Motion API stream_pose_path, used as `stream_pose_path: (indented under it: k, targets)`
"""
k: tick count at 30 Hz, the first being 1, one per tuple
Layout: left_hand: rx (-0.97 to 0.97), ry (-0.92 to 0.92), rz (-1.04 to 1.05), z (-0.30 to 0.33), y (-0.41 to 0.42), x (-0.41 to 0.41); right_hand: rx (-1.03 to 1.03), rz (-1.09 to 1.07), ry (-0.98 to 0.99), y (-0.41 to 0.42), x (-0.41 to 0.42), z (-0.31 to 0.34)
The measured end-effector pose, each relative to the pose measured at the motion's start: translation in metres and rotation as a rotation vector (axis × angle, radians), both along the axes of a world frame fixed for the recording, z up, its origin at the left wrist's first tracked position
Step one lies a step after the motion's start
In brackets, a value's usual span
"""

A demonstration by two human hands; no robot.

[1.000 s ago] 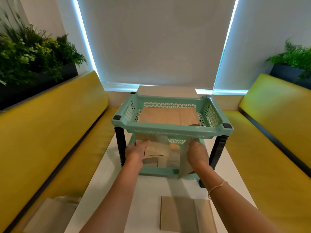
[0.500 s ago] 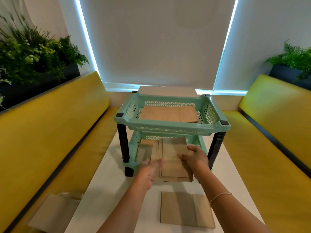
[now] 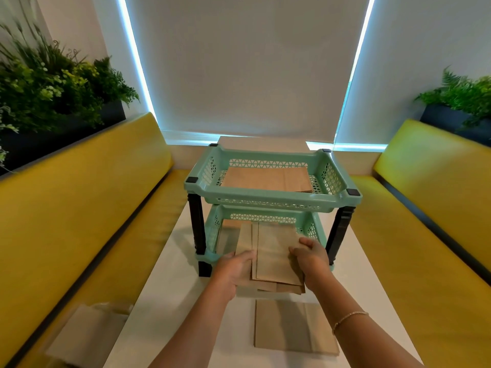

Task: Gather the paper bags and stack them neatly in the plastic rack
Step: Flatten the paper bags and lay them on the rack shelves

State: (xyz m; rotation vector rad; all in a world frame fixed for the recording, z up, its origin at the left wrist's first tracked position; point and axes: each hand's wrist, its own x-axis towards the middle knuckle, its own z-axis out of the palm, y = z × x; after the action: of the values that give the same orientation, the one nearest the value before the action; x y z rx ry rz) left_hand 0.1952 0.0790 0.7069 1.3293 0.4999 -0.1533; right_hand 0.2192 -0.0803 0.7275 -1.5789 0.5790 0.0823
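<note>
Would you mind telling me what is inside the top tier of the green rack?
A flat stack of brown paper bags lies in the top tier of the rack. How many bags it holds cannot be seen, as the uppermost covers the rest.

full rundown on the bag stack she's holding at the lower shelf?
The held stack of paper bags is several flat brown kraft bags, fanned unevenly with edges misaligned. It lies roughly level, far end inside the lower tier of the mint plastic rack, near end overhanging the white table. The left hand and right hand grip its sides.
</note>
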Motion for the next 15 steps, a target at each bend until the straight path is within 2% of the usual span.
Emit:
stream_pose_path:
  k: [7,12,15]
  targets:
    - [0.069,-0.01,0.089,0.001,0.004,-0.007,-0.027,-0.028,0.014,-0.002,-0.009,-0.01]
    - [-0.134,0.016,0.212,0.003,0.019,-0.006,-0.296,-0.016,-0.015,-0.004,-0.021,-0.011]
    - [-0.339,0.021,0.181,0.008,0.022,-0.008,-0.408,0.069,-0.052,-0.004,-0.029,-0.012]
